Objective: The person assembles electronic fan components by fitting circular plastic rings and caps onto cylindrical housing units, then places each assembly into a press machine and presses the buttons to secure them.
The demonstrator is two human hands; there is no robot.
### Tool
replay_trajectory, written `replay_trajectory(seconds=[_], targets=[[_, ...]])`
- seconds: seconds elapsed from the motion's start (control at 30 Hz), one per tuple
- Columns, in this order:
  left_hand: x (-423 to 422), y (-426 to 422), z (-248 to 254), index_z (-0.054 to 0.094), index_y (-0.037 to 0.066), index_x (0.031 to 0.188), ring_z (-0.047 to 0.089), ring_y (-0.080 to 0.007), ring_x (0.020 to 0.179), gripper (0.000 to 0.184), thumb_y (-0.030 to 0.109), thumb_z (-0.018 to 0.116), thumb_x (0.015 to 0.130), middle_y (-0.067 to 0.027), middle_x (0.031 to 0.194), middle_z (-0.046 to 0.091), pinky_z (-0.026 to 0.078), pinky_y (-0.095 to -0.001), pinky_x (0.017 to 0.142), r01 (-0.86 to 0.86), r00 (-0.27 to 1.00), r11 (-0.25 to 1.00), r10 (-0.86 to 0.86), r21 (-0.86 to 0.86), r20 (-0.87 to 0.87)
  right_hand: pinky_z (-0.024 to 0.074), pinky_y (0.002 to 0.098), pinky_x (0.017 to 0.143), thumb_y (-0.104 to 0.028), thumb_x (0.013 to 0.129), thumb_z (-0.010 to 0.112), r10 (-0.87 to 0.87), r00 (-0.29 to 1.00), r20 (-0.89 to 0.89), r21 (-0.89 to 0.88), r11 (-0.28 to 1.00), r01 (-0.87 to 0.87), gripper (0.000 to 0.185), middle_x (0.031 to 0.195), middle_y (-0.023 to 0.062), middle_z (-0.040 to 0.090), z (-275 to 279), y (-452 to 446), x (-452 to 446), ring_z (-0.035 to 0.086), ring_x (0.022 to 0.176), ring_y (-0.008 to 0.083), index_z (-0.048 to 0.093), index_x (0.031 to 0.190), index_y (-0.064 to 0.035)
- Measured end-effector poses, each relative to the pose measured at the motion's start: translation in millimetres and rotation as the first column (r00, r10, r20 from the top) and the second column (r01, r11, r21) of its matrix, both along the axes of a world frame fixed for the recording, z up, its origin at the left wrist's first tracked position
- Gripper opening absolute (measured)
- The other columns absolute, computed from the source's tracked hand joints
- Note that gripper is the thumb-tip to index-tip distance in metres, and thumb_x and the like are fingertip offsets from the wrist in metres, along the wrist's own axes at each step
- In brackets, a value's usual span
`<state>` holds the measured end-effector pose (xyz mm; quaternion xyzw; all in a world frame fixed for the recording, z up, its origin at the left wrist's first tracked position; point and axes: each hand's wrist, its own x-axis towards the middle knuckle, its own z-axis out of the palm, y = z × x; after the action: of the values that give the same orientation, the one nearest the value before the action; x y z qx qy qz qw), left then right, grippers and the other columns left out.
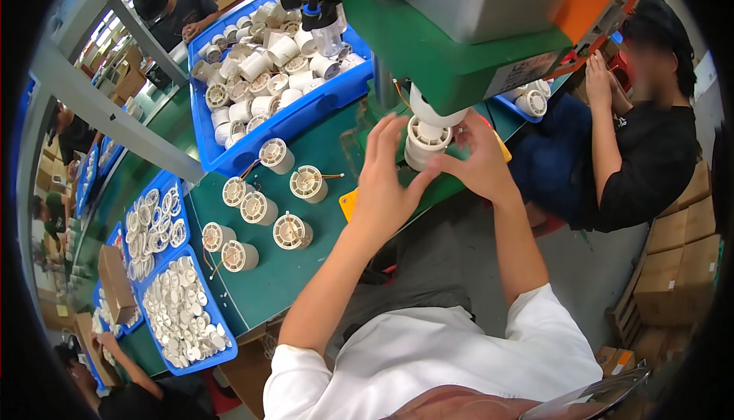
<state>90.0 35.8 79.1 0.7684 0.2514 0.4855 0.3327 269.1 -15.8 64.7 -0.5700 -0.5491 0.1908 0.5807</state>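
Observation:
A white slotted cylinder (427, 143) stands upright under the white round head (436, 107) of a green press (459, 45). My left hand (382, 179) is at its left side, thumb and fingers apart around it. On the right, my right hand (478, 156) has its thumb near the cylinder's lower side and its fingers up beside the press head. Whether either hand touches the cylinder is hard to tell. Left of my hands, several similar cylinders (308, 184) with thin wires stand on the green table (256, 290).
A large blue crate (306, 107) of white cylinders sits behind. Blue trays hold white rings (155, 225) and small white discs (183, 309) at the left. A co-worker (642, 129) sits at the right; others are at the left. A grey metal post (130, 114) crosses the left side.

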Motion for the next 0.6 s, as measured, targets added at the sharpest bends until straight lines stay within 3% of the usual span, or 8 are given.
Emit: replay_trajectory(seconds=[0.07, 0.1, 0.13, 0.17, 0.23, 0.27, 0.4, 0.6], targets=[[-27.4, -20.4, 1.3, 0.059, 0.001, 0.122, 0.064, -0.0411, 0.118, 0.056, 0.009, 0.089, 0.076, -0.0190, 0.125, 0.061, 0.054, -0.0419, 0.095, -0.170, 0.972, 0.979, 0.186, 0.115, -0.145, 0.0477, 0.0304, 0.077, -0.026, 0.074, 0.091, -0.111, 0.992, 0.066, 0.024, 0.994, 0.110, 0.063, 0.116, 0.0072, 0.063, 5.8, -19.9, 4.7, 0.058, 0.093, 0.0177, 0.066, 0.126, -0.0033], [-42.0, -29.4, -9.7, 0.061, 0.001, 0.119, 0.064, -0.0413, 0.117, 0.053, 0.010, 0.089, 0.075, -0.0187, 0.121, 0.062, 0.054, -0.0430, 0.095, -0.190, 0.957, 0.967, 0.221, 0.169, -0.187, 0.0479, 0.0308, 0.077, -0.027, 0.075, 0.090, -0.220, 0.967, 0.132, 0.049, 0.975, 0.215, 0.062, 0.118, 0.0085, 0.064, 8.6, -32.7, 5.9, 0.059, 0.096, 0.0205, 0.065, 0.126, -0.0027], [-54.8, -35.3, -23.4, 0.062, 0.001, 0.116, 0.065, -0.0416, 0.115, 0.051, 0.010, 0.090, 0.074, -0.0184, 0.117, 0.063, 0.055, -0.0441, 0.094, -0.207, 0.939, 0.952, 0.257, 0.224, -0.226, 0.0473, 0.0343, 0.085, -0.025, 0.082, 0.084, -0.318, 0.896, 0.311, 0.071, 0.948, 0.311, 0.051, 0.118, 0.0106, 0.065, 7.2, -44.2, 6.8, 0.060, 0.103, 0.0271, 0.065, 0.125, -0.0040], [-63.1, -37.0, -35.6, 0.062, 0.001, 0.116, 0.065, -0.0416, 0.115, 0.051, 0.010, 0.090, 0.074, -0.0184, 0.117, 0.063, 0.055, -0.0441, 0.094, -0.201, 0.940, 0.953, 0.253, 0.225, -0.230, 0.0473, 0.0343, 0.085, -0.025, 0.082, 0.084, -0.322, 0.896, 0.307, 0.070, 0.946, 0.316, 0.051, 0.118, 0.0106, 0.065, -3.4, -51.2, 10.3, 0.060, 0.103, 0.0271, 0.065, 0.125, -0.0040], [-73.2, -40.6, -58.3, 0.067, 0.002, 0.108, 0.065, -0.0395, 0.115, 0.039, 0.010, 0.088, 0.076, -0.0170, 0.110, 0.066, 0.055, -0.0458, 0.089, -0.141, 0.934, 0.924, 0.243, 0.356, -0.261, 0.0452, 0.0392, 0.092, -0.022, 0.088, 0.077, -0.425, 0.699, 0.575, 0.109, 0.887, 0.449, 0.040, 0.118, 0.0122, 0.065, -34.3, -59.0, 16.1, 0.059, 0.111, 0.0325, 0.066, 0.123, -0.0057], [-72.6, -41.0, -64.6, 0.068, 0.001, 0.103, 0.066, -0.0404, 0.112, 0.035, 0.007, 0.088, 0.074, -0.0151, 0.101, 0.066, 0.055, -0.0473, 0.087, -0.174, 0.940, 0.916, 0.264, 0.361, -0.217, 0.0424, 0.0429, 0.096, -0.019, 0.091, 0.072, -0.463, 0.665, 0.586, 0.189, 0.876, 0.443, 0.032, 0.110, 0.0116, 0.063, -41.1, -57.0, 13.7, 0.056, 0.109, 0.0336, 0.068, 0.121, -0.0068], [-68.9, -40.8, -72.7, 0.068, 0.002, 0.100, 0.066, -0.0417, 0.110, 0.033, 0.004, 0.088, 0.074, -0.0149, 0.097, 0.062, 0.055, -0.0479, 0.091, -0.195, 0.952, 0.934, 0.253, 0.300, -0.170, 0.0427, 0.0427, 0.092, -0.014, 0.089, 0.070, -0.471, 0.703, 0.533, 0.186, 0.876, 0.445, 0.028, 0.095, 0.0102, 0.053, -45.2, -43.6, 11.3, 0.051, 0.100, 0.0316, 0.073, 0.116, -0.0070], [-70.9, -38.2, -75.5, 0.070, 0.002, 0.102, 0.064, -0.0397, 0.113, 0.033, 0.005, 0.087, 0.074, -0.0141, 0.103, 0.061, 0.054, -0.0470, 0.090, -0.169, 0.954, 0.921, 0.242, 0.351, -0.175, 0.0428, 0.0421, 0.093, -0.012, 0.089, 0.069, -0.511, 0.727, 0.460, 0.233, 0.859, 0.456, 0.027, 0.100, 0.0102, 0.054, -59.9, -41.3, 13.0, 0.050, 0.104, 0.0319, 0.073, 0.116, -0.0083]])
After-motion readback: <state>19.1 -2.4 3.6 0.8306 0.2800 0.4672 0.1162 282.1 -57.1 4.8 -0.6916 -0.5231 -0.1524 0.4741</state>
